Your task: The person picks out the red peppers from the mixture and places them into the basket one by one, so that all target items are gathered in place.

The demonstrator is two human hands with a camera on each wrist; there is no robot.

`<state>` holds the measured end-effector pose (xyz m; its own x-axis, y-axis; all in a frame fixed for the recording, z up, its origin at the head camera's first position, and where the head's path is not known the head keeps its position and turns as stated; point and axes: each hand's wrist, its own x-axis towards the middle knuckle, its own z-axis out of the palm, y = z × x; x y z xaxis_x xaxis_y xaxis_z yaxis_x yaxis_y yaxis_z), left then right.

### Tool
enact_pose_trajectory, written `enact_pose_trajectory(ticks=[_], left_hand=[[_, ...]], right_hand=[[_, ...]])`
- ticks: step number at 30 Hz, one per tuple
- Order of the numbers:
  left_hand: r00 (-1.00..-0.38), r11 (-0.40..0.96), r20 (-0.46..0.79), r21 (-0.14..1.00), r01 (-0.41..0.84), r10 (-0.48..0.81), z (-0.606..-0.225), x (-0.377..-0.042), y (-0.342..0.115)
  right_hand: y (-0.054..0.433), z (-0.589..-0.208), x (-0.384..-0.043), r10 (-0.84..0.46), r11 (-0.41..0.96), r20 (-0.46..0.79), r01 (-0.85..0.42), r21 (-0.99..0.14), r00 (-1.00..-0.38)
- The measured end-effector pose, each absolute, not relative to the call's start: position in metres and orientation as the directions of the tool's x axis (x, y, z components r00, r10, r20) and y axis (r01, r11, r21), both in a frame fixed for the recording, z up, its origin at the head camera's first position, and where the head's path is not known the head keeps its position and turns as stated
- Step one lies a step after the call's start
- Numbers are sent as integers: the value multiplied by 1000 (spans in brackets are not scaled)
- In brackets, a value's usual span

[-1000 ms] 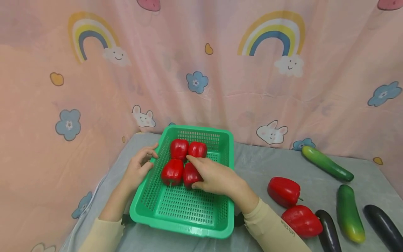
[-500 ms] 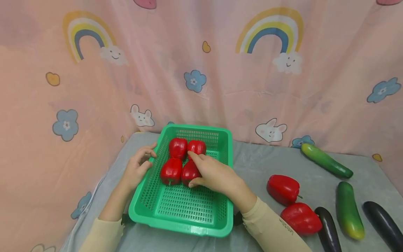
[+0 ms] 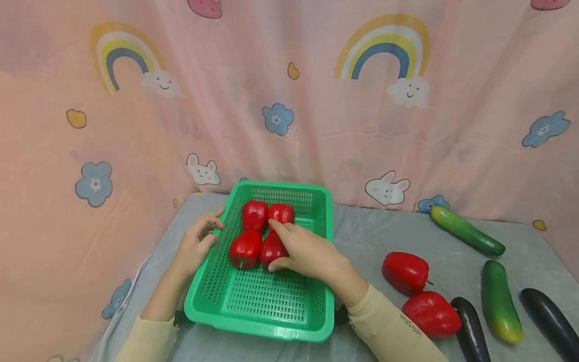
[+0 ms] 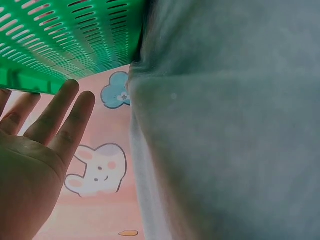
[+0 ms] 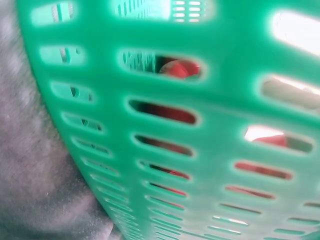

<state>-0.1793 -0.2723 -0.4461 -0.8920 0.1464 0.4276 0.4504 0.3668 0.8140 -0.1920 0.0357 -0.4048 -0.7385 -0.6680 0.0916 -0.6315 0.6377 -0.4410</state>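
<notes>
I read the right hand (image 3: 312, 254) as gripping the near-right pepper (image 3: 273, 250) between thumb and fingers, inside the green basket (image 3: 259, 329); the right wrist view gives me mostly basket wall, so I can't judge how firm that grip is. The left hand (image 3: 199, 242) has its fingers extended at the basket's left rim, without any firm hold that I can make out.

My main worry is crowding: three other red peppers (image 3: 246, 249) sit bunched beside the held one, and any sideways push could roll a neighbour. The skin looks glossy, so a light pinch might slip. Should the right forearm, crossing the right rim, press down, the basket could tip or slide (the left hand's light contact would hardly stop it).

For room, I'd favour the basket's near half, where its slotted floor shows. The far rim is close to the curtain (image 3: 307, 146), and the left arm fills much of the strip towards the desk (image 3: 362, 231) edge. Rightward there's a gap before two loose peppers (image 3: 405, 273).
</notes>
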Motion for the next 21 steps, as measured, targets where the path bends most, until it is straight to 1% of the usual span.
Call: enact_pose_trajectory(ticks=[10, 21], left_hand=[[-889, 368, 433, 810, 457, 149, -445, -180, -273], [-883, 345, 441, 813, 468, 159, -448, -180, -274]], right_hand=[[36, -403, -190, -636, 651, 121, -615, -446, -762], [39, -400, -186, -640, 636, 202, -658, -403, -741]])
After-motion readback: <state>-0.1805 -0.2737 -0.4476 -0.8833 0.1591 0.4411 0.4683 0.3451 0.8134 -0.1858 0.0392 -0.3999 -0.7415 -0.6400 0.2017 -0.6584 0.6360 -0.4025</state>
